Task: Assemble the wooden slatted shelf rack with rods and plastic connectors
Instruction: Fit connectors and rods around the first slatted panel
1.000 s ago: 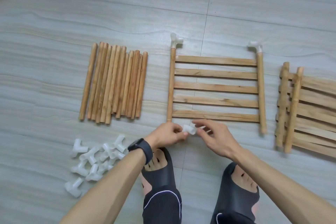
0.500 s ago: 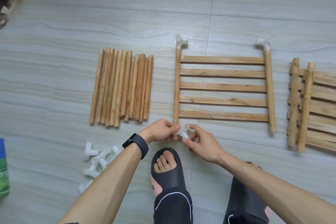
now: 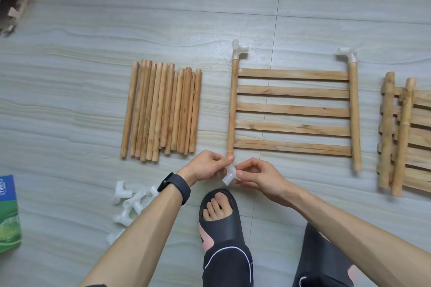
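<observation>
White plastic connector (image 3: 229, 173) sits between the two hands, and both hands pinch it. The left hand (image 3: 205, 165) holds it from the left with curled fingers and its thumb on top. The right hand (image 3: 258, 176) holds it from the right with its thumb and fingertips. The hands are close together, with only the little piece between them. It is just below the near end of the left rail (image 3: 233, 109) of the slatted panel (image 3: 292, 109). The left thumb hides that end, so I cannot tell if the piece is on it.

A black watch (image 3: 174, 187) is on the left wrist. Under the hands is a foot in a black slipper (image 3: 221, 223).

The panel lies flat on the grey floor (image 3: 93, 30). It has five flat slats between two round rails. Each rail has a white top connector (image 3: 238, 50) on its far end.

To the left, a row of wooden rods (image 3: 163, 109) lies side by side. Near the left arm is a little heap of loose connectors (image 3: 127, 200). To the right is a stack of more panels (image 3: 405, 135). A green and blue box (image 3: 8, 212) is at the left edge.
</observation>
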A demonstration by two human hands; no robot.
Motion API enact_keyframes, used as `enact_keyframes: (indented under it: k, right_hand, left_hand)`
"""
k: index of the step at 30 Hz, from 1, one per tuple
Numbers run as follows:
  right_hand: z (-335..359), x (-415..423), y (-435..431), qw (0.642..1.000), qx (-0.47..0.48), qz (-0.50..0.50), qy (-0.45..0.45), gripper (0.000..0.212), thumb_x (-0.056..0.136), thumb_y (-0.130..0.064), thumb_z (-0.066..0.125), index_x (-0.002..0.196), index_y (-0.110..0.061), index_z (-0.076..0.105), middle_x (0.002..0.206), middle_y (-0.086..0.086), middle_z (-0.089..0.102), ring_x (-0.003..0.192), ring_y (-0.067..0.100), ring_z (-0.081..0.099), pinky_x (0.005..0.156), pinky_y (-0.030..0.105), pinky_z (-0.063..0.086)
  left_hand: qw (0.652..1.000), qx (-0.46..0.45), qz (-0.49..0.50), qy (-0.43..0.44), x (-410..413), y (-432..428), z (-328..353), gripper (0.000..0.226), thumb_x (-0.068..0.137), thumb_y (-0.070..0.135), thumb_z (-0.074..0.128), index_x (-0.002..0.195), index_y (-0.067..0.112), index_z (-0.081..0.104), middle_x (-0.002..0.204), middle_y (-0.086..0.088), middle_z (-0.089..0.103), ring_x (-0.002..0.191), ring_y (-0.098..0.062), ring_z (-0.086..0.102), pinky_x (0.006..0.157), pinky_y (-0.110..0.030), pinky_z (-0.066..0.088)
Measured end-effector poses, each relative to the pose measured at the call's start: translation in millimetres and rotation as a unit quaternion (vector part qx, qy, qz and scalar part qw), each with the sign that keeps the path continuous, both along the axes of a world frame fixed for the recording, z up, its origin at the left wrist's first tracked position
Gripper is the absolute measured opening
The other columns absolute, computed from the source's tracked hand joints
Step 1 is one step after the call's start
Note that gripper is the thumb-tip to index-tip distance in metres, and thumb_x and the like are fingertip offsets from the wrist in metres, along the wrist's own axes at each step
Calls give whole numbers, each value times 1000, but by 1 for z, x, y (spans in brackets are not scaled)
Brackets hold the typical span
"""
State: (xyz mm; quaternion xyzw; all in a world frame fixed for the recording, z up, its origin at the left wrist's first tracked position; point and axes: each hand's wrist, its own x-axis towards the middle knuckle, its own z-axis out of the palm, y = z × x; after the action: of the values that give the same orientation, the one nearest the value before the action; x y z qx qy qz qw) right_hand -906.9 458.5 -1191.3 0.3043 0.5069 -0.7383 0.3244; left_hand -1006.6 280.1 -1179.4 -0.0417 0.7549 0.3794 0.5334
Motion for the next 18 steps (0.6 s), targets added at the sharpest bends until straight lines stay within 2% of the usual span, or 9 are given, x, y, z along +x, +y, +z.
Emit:
enact_keyframes:
  k: [2, 4, 7, 11, 14, 16, 18]
  right_hand:
    - [0, -2, 0, 1000, -15, -6, -4, 27, 92, -7, 74, 115, -4, 62, 109, 19, 73, 96, 24, 73, 92, 33, 58]
    - [2, -3, 0, 1000, -13, -6, 5, 32, 92, -12, 75, 121, -9, 62, 114, 15, 73, 97, 24, 74, 90, 31, 59]
    - [2, -4, -1, 1000, -10, -19, 14, 32, 93, -16, 74, 123, -13, 64, 109, 8, 75, 95, 20, 74, 86, 27, 59]
    - [-3, -2, -5, 997, -43, -64, -18, 29, 94, -9, 71, 122, -10, 65, 102, 14, 76, 94, 25, 73, 91, 32, 59]
    - [-6, 5, -5, 991, -76, -96, -53, 26, 95, -8, 68, 121, -7, 67, 102, 15, 76, 97, 25, 74, 85, 29, 59]
    - [-8, 10, -5, 981, -114, -126, -90, 24, 96, -7, 67, 121, -7, 67, 107, 13, 77, 105, 29, 74, 82, 28, 60]
    - [-9, 13, -7, 973, -135, -146, -114, 26, 97, -4, 65, 122, -7, 66, 110, 13, 76, 107, 31, 73, 83, 30, 62]
  left_hand:
    - [1000, 14, 10, -6, -1, 1, 1, 46, 97, 50, 60, 74, 11, 66, 68, 4, 64, 60, -8, 53, 57, -17, 41]
    - [1000, 19, 22, 0, -1, 3, 2, 44, 97, 51, 59, 72, 16, 65, 69, 7, 65, 61, -7, 56, 59, -18, 42]
    - [999, 4, 44, 5, 0, 5, 2, 46, 99, 55, 52, 81, 17, 68, 73, 8, 67, 61, -6, 59, 59, -19, 43]
    - [998, -33, 52, -4, 1, -5, 3, 42, 103, 50, 47, 97, 17, 72, 86, 5, 72, 65, -9, 62, 62, -23, 44]
    - [998, -52, 9, -17, 1, -16, 5, 32, 96, 52, 60, 106, 23, 70, 96, 6, 76, 73, -8, 67, 65, -23, 46]
    - [997, -43, -24, -59, 3, -21, 5, 30, 88, 48, 73, 109, 27, 69, 94, 6, 77, 75, -6, 69, 65, -22, 46]
    - [997, -30, -51, -51, 6, -23, 2, 26, 86, 37, 79, 106, 23, 70, 88, 4, 76, 71, -5, 67, 60, -17, 44]
